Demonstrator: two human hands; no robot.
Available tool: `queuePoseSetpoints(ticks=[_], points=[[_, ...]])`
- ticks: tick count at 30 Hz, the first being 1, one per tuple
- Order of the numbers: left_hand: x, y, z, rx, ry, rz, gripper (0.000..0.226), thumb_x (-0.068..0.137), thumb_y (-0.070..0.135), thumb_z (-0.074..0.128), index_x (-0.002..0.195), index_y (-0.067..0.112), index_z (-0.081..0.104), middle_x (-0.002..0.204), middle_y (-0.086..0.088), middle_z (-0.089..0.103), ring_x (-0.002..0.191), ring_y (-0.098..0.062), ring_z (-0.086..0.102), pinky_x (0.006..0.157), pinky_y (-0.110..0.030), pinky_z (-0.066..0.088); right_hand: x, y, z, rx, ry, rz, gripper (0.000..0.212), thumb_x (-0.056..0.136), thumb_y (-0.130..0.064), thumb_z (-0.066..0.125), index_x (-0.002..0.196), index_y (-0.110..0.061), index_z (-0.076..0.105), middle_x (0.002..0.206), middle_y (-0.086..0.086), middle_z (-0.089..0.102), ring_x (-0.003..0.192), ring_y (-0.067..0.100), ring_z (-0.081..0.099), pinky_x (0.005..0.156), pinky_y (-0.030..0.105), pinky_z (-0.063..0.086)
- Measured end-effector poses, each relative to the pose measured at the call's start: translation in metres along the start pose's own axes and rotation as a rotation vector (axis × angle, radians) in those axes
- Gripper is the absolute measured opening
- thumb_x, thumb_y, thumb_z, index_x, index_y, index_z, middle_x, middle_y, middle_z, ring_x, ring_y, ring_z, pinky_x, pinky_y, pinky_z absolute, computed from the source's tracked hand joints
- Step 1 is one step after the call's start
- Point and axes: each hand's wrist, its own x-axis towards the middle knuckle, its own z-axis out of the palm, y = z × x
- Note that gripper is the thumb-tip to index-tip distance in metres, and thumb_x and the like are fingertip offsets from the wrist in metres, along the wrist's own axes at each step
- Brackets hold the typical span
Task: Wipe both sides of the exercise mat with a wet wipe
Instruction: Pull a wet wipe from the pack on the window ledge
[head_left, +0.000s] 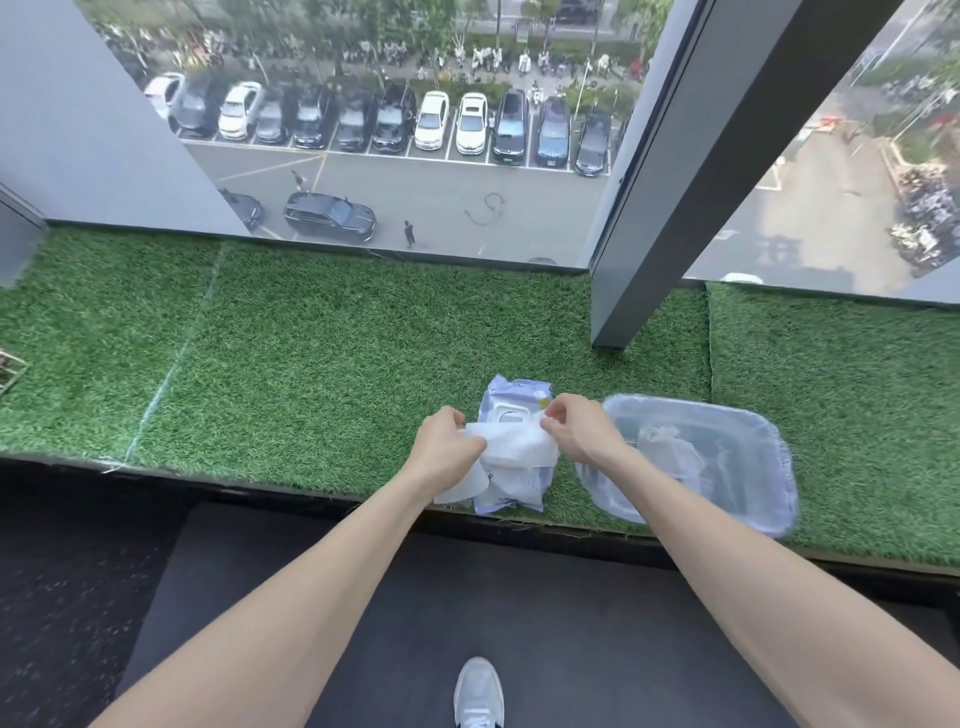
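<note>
Wet wipe (514, 441): thin, limp, light; held spread above the wipe pack (511, 397).
Left hand (444, 441): fingers curled, pinching the left edge.
Right hand (579, 428): fingertips pinching the right edge.
Exercise mat (519, 613): dark, flat on floor; probably soft, flexible; best taken at an edge for turning.
</note>
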Motion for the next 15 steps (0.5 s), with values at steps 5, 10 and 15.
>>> queuePoseSetpoints(ticks=[5, 10, 15], points=[[-0.017, 0.004, -0.017, -0.146, 0.041, 0.014, 0.018, 0.089, 0.012, 0.057, 0.103, 0.014, 0.067, 0.108, -0.004, 0.066, 0.099, -0.021, 0.061, 0.071, -0.031, 0.047, -0.018, -0.004, -0.013, -0.046, 0.000, -0.003, 0.037, 0.098, -0.032, 0.052, 0.128, -0.011, 0.056, 0.121, 0.006, 0.064, 0.100, 0.020, 0.058, 0.087, 0.037, 0.050], [-0.055, 0.019, -0.037, -0.399, 0.002, 0.099, 0.011, 0.089, 0.011, 0.071, 0.100, 0.013, 0.074, 0.091, 0.002, 0.073, 0.078, -0.007, 0.066, 0.060, -0.018, 0.048, -0.067, -0.027, -0.034, 0.319, -0.085, -0.124, 0.034, 0.099, -0.031, 0.055, 0.130, -0.018, 0.059, 0.128, -0.002, 0.062, 0.111, 0.012, 0.060, 0.096, 0.038, 0.053], [-0.123, 0.044, -0.069, -0.542, -0.101, 0.201, 0.008, 0.089, 0.013, 0.074, 0.097, 0.013, 0.073, 0.091, -0.001, 0.077, 0.073, -0.006, 0.067, 0.059, -0.020, 0.049, -0.144, -0.053, -0.071, 0.806, -0.565, -0.169, 0.048, 0.095, -0.028, 0.058, 0.142, -0.021, 0.050, 0.140, 0.007, 0.056, 0.125, 0.023, 0.057, 0.104, 0.043, 0.049]])
